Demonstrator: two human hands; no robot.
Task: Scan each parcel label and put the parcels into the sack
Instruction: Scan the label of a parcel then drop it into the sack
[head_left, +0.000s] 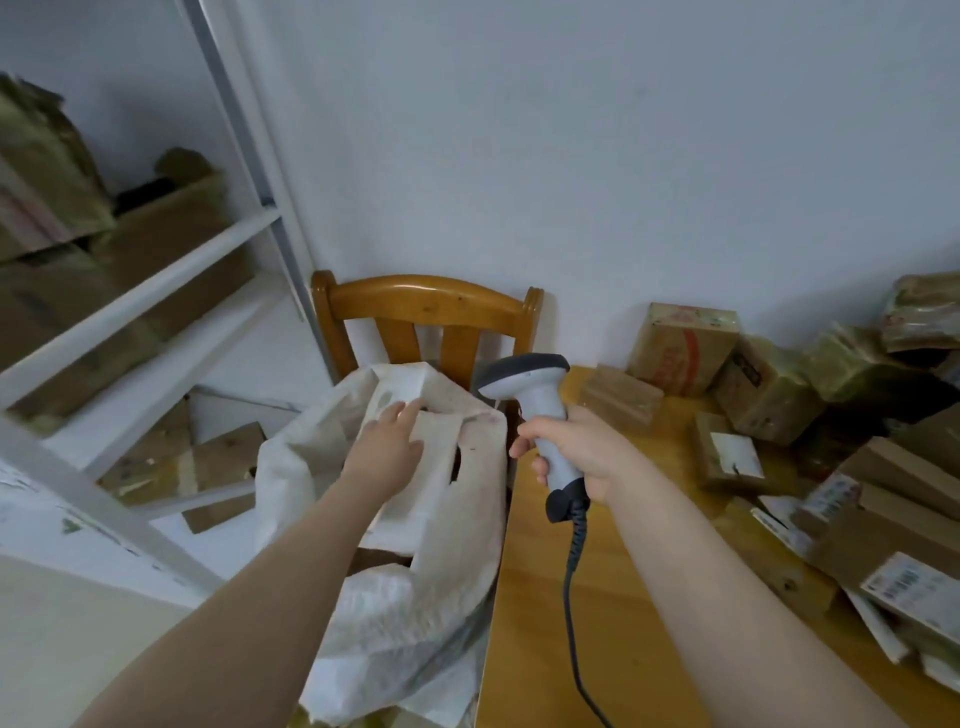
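Left grip (387, 441) flat on sack (415, 623); right grip (582, 452) holds scanner (545, 410).

Brightness: even, soft indoor light, kinda flat, nothing blown out
Colour: cool bluish cast on the wall (623, 156)
Shadows: faint, just soft dark patches under the parcels (769, 395) on the bench (597, 597)
Glare: small sheen on the chair (415, 296) top rail
Blur: shelf (130, 291) and boxes (171, 234) far left are smeared
Distortion: wide-angle bend, shelf uprights lean hard
Sharpest: centre, around the scanner (540, 415)
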